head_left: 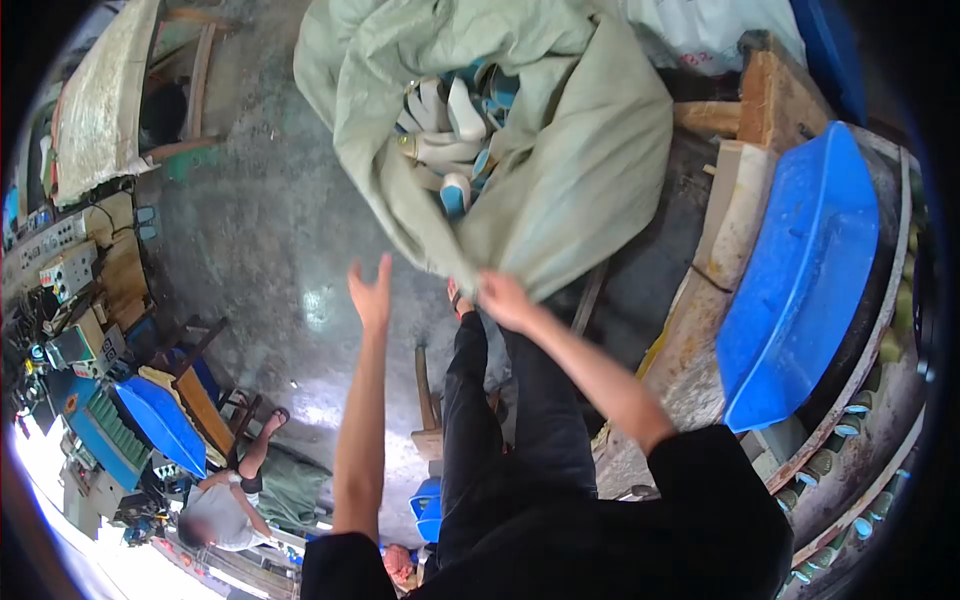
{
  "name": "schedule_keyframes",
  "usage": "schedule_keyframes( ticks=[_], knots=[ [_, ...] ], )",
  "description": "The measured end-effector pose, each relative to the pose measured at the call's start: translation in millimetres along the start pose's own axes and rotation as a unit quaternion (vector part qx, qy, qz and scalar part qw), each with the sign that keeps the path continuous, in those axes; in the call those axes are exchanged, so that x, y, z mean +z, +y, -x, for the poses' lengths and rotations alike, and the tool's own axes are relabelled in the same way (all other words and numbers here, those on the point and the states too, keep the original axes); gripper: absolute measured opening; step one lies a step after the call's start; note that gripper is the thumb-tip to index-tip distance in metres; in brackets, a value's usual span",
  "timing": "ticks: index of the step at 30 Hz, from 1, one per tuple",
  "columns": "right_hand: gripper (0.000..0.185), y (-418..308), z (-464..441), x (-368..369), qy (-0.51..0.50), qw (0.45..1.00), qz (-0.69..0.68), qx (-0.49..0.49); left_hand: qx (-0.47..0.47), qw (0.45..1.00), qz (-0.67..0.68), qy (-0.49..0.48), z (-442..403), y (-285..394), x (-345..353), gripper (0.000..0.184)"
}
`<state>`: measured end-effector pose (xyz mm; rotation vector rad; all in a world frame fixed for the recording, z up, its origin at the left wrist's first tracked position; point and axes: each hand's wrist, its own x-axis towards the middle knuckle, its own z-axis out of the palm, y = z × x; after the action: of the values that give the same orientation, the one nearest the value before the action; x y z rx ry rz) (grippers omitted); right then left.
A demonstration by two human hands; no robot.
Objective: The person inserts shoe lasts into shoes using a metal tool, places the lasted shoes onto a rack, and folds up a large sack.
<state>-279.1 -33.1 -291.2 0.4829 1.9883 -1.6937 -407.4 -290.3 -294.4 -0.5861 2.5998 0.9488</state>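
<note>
A large pale green sack lies open on the floor ahead of me. Inside its mouth are several white and blue shoe-like pieces. My right hand pinches the near edge of the sack, with the fabric stretched from the fingers. To the left, my left hand is raised over the floor with thumb and fingers apart, touching nothing. It is a little away from the sack's rim.
A long blue tub rests on a ledge at right, beside a curved rack of small items. A wooden stool stands near my legs. At lower left, a seated person is near another blue tub and machines.
</note>
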Motion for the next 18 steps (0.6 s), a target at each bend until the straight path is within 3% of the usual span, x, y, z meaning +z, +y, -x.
schedule_keyframes(
  ticks=[1,2,4,5,7,8,9,10,11,13,15,18],
  knots=[
    [0.019,-36,50,8,0.002,0.995,-0.101,-0.012,0.038,0.999,-0.005,0.039,-32,33,15,0.101],
    [0.015,-67,93,4,-0.056,0.992,-0.107,0.022,0.074,0.994,-0.012,0.079,-54,61,29,0.108],
    [0.01,-121,151,-8,-0.038,0.993,-0.099,-0.057,0.061,0.99,-0.083,0.094,-80,82,72,0.109],
    [0.012,-138,169,-13,0.007,0.991,-0.123,-0.055,-0.049,0.983,-0.103,-0.144,-90,89,76,0.086],
    [0.014,-127,189,-25,0.052,0.994,-0.057,-0.074,0.107,0.922,-0.317,-0.194,-57,125,121,0.059],
    [0.012,-114,194,-34,0.091,0.989,0.002,-0.113,0.131,0.926,-0.294,-0.196,-26,154,125,0.052],
    [0.014,-119,198,-51,0.173,0.981,0.025,-0.086,0.152,0.929,-0.271,-0.201,10,172,111,0.045],
    [0.029,-130,203,-69,0.227,0.969,-0.096,0.025,0.229,0.907,-0.285,-0.211,37,179,85,0.043],
    [0.045,-119,198,-88,0.324,0.946,-0.022,-0.022,0.304,0.879,-0.295,-0.219,63,182,64,0.041],
    [0.06,-113,176,-134,0.448,0.894,0.022,-0.001,0.395,0.857,-0.247,-0.22,98,164,15,0.037],
    [0.068,-103,137,-175,0.518,0.854,0.055,-0.005,0.363,0.844,-0.284,-0.273,116,146,-24,0.037],
    [0.08,-93,63,-226,0.573,0.807,0.144,0.0,0.344,0.878,-0.27,-0.192,118,140,-56,0.032]
  ],
)
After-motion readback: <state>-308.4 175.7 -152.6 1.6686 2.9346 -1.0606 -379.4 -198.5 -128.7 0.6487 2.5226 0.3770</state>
